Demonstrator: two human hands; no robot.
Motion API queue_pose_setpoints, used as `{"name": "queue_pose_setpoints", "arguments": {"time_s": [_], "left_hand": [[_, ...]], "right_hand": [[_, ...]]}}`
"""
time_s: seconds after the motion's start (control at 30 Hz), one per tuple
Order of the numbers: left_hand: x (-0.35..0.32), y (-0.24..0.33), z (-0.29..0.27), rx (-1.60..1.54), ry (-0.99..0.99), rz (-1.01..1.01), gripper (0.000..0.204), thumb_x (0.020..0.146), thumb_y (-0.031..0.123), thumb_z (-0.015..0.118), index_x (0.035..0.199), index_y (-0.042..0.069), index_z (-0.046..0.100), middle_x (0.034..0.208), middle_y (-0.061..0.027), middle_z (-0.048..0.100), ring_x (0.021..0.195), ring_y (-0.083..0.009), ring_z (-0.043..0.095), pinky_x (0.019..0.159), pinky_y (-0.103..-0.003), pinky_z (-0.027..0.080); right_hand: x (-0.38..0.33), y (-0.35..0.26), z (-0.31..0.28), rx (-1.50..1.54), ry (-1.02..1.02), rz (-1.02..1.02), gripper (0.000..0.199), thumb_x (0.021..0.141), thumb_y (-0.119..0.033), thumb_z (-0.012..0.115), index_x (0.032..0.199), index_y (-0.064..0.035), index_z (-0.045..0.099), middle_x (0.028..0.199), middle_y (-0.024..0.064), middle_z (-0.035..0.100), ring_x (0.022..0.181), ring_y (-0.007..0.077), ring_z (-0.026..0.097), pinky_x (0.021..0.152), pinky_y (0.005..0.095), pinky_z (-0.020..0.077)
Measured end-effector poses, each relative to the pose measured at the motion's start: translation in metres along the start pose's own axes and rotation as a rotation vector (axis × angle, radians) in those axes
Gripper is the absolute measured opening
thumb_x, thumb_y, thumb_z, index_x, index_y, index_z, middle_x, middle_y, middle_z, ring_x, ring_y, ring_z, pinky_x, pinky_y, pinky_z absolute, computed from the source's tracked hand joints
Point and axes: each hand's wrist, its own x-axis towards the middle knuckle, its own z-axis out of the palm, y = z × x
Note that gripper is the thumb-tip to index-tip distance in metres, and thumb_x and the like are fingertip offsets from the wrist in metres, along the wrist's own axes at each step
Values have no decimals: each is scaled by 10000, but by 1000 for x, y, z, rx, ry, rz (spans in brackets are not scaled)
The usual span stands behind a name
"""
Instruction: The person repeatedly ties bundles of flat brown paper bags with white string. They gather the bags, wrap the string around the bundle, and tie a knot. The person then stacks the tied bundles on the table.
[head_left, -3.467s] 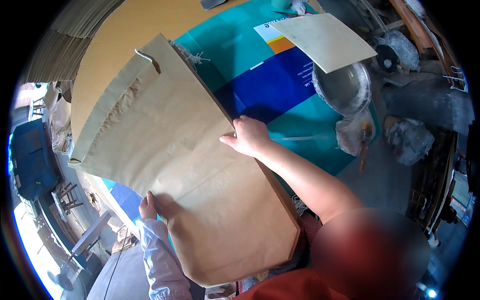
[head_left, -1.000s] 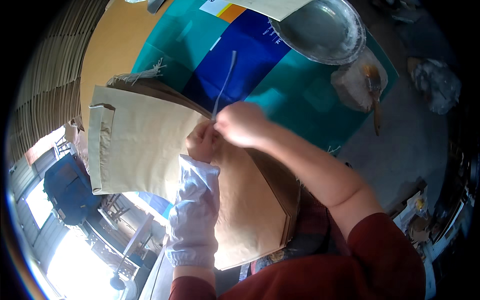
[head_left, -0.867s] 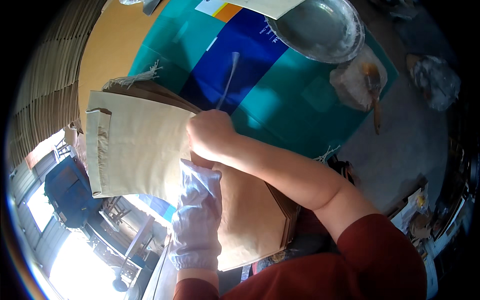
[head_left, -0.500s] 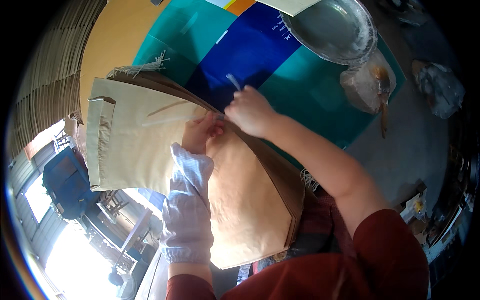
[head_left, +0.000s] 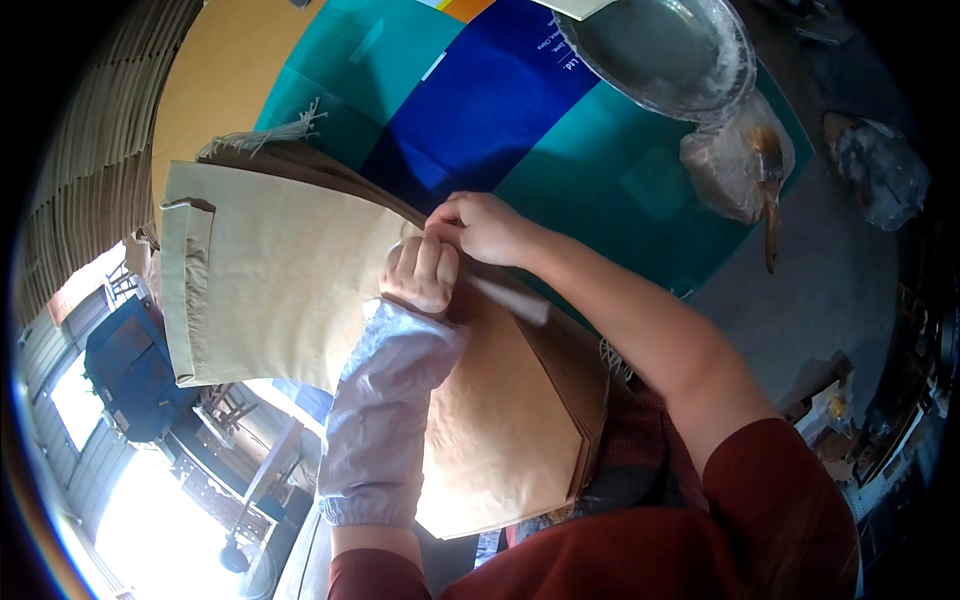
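Note:
A stack of brown paper bags (head_left: 300,265) with white cord handles (head_left: 275,132) at its far end lies across the middle, drawn in at the waist. My left hand (head_left: 420,272), its wrist in a pale blue sleeve cover, is a fist on top of the stack at that narrow place. From it a blurred, translucent plastic strip (head_left: 512,300) trails to the right. Against the left hand, at the stack's right edge, my right hand (head_left: 480,228) is closed with thumb and fingers pinched. The strip between the two hands is mostly hidden by the fingers.
A blue and green printed sheet (head_left: 480,120) covers the table beyond. On it stand a metal basin (head_left: 740,75) and a clear plastic bag (head_left: 715,170) with a brush (head_left: 768,190). Folded brown board (head_left: 90,150) is stacked at the left, near a blue machine (head_left: 130,360).
My left hand has rolled over into a fist, knuckles up. My right hand has come down and left against it. The strip's loose end now trails right; the stack has shifted slightly left.

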Motion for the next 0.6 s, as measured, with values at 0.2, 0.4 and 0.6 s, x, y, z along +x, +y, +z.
{"name": "queue_pose_setpoints", "arguments": {"time_s": [0.2,0.4,0.6], "left_hand": [[-10,-2,-10,70,-10,-49,221,613,71,630,827,26,596,686,-51,509,591,-204,546,520,-319,447],[-33,22,2,-414,199,-853,109,875,100,593,919,26,660,879,-113,660,625,-166,566,574,-272,455],[-16,8,-35,-1863,356,-1323,287,972,172,441,758,15,551,719,-73,581,570,-94,398,512,-221,290]], "right_hand": [[17,-6,6,-136,36,-32,63,765,-101,635,757,-39,645,711,119,645,681,265,634,610,362,486],[-2,-10,16,1350,347,603,202,913,-129,526,756,-37,614,708,79,655,562,113,542,561,234,459],[-4,-37,-7,233,47,-5,397,956,-293,464,635,-67,524,573,12,518,550,169,505,525,309,388]]}}
